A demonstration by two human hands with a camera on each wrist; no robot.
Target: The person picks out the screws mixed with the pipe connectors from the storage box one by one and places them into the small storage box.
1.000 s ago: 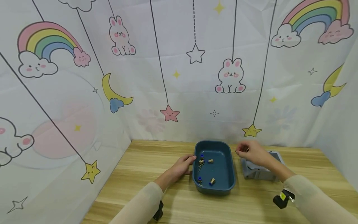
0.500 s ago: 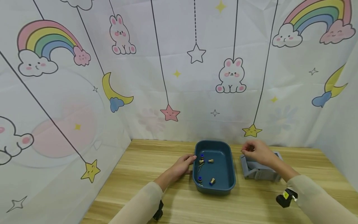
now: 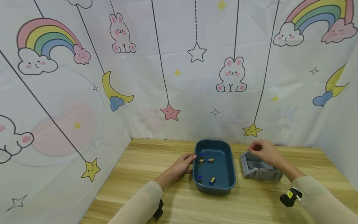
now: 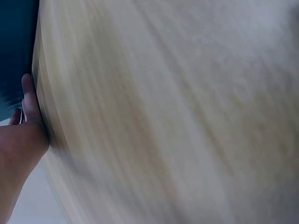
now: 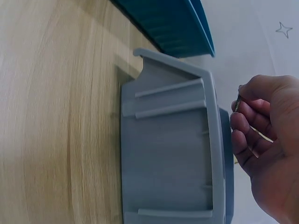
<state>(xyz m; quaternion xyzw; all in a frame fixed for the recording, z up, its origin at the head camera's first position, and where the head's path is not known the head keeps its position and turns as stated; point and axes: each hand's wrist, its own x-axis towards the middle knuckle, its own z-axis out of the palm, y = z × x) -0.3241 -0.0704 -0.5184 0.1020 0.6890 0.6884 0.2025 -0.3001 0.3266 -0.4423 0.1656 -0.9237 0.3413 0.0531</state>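
Shifted rightward since earlier, the right hand (image 3: 264, 151) pinches a slim piece (image 5: 238, 102) near the grey bin (image 3: 267, 174)'s rim, where a loosened pinch could drop it outside, while the left hand (image 3: 181, 165) rests against the blue tub (image 3: 221, 171).

1. Bare left hand (image 3: 181, 165) reaches forward, its fingers (image 4: 29, 91) fairly straight.
2. Bare right hand (image 3: 265, 153) pinches between thumb (image 5: 264, 87) and forefinger (image 5: 251, 113), remaining fingers curled beside.
3. Cream cloth sleeves (image 3: 142, 202) end behind the fingers.

fittings (image 3: 212, 180) in tray (image 3: 221, 169) | bin (image 3: 263, 174) right of tray | both on table (image 3: 156, 151) | curtain (image 3: 195, 84) behind
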